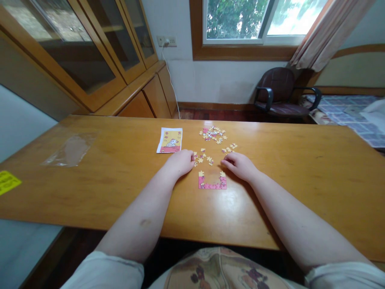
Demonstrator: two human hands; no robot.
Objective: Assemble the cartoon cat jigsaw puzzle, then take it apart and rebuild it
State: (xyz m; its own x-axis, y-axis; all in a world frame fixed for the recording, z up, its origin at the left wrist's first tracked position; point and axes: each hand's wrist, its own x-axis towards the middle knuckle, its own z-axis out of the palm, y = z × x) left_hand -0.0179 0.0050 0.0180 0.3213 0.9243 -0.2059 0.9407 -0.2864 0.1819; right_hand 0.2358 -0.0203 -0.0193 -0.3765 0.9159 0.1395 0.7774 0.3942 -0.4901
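A partly joined jigsaw puzzle [213, 186], pink along the bottom with yellow ends at both sides, forms a U shape on the table in front of me. My left hand [182, 161] rests to its upper left, fingers curled together beside loose yellow puzzle pieces [200, 160]; whatever is in the fingertips is hidden. To the upper right of the U lies my right hand [240, 165], thumb and fingers a little apart, with nothing visible between them. Just beyond it are several more yellow pieces [229, 149]. A picture card [170, 140] showing a white animal lies behind my left hand.
A pile of mixed puzzle pieces [212, 134] sits toward the table's far edge. At the left lie a clear plastic bag [72, 150] and a yellow label [9, 182]. Past the wooden table [306, 172] stand a glass-door cabinet [90, 48] and an armchair [278, 92].
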